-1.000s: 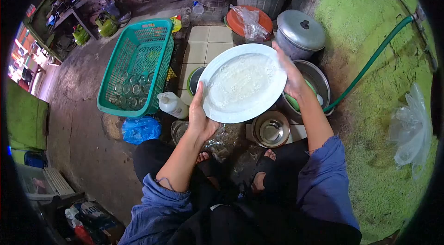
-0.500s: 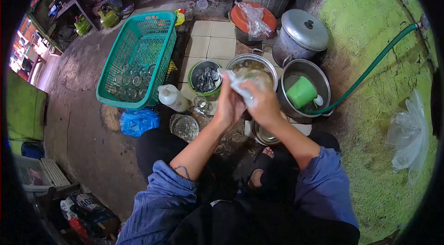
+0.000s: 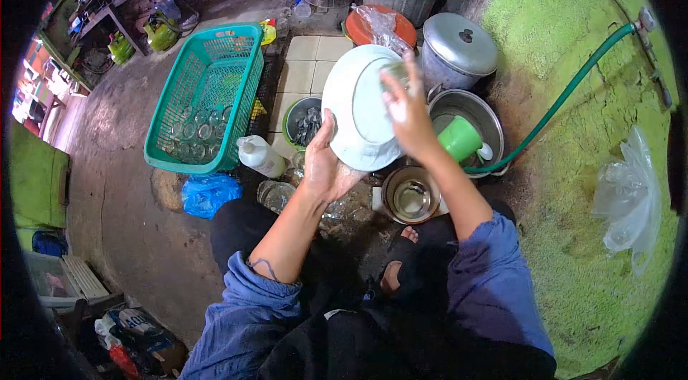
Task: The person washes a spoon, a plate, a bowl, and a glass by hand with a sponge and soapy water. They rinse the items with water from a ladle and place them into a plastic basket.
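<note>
A white oval plate (image 3: 351, 104) is held up with its underside toward me. My left hand (image 3: 330, 168) grips its lower left edge, thumb on the near face. Over the plate's right side is my right hand (image 3: 408, 111), blurred, fingers partly spread, with something translucent and unclear at the fingertips. Behind the plate, a pot seen earlier is mostly hidden. Left of the plate stands a green-rimmed bowl (image 3: 290, 129) with dark metal utensils. A steel bowl (image 3: 412, 197) lies just below my right forearm.
A teal basket (image 3: 154, 129) with several glasses stands left, near a white bottle (image 3: 260, 156) and blue bag (image 3: 209, 195). At right are a pot (image 3: 493, 113) with a green dipper (image 3: 459, 138), a lidded pot (image 3: 459, 50), a green hose (image 3: 573, 93) and the wall.
The white plate is now turned broadly toward me in my left hand; before, a blurred white item was between both hands. My right hand has moved up and is more open.
</note>
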Demonstrator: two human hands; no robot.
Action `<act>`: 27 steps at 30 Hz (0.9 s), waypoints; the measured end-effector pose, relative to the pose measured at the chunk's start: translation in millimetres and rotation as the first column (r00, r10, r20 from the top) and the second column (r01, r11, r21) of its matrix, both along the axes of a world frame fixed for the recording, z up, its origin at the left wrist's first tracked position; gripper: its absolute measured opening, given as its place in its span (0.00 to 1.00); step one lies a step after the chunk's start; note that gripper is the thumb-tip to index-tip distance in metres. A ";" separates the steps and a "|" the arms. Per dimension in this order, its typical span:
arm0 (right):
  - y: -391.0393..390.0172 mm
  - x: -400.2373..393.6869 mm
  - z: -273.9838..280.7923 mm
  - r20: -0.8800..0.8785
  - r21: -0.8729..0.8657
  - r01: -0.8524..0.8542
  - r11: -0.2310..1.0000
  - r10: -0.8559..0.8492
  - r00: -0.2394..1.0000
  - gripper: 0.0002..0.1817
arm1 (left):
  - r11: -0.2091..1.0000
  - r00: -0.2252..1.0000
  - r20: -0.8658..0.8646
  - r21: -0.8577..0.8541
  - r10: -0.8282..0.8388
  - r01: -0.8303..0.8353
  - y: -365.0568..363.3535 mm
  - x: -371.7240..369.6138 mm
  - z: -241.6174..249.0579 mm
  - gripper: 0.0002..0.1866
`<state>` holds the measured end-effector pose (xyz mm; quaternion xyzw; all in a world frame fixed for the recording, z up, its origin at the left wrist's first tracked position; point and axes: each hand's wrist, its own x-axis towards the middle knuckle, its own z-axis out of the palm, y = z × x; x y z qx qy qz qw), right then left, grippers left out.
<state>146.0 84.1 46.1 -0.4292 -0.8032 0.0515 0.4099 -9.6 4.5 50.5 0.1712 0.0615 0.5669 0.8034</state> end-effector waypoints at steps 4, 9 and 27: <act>4.8 3.2 2.0 -0.204 -0.204 -0.117 0.972 0.075 0.976 0.21 | 1.000 0.997 -0.069 0.008 -0.023 0.024 -4.5 2.1 -3.3 0.34; -60.6 -39.3 14.2 -0.075 -0.231 -0.241 0.943 0.230 0.970 0.27 | 0.999 0.999 0.023 -0.043 -0.028 0.029 -3.9 3.3 -14.2 0.36; -67.5 -48.2 -17.7 0.204 0.072 -0.295 0.953 0.276 0.939 0.25 | 0.978 0.985 0.031 -0.131 0.167 -0.162 6.6 -15.9 -15.0 0.30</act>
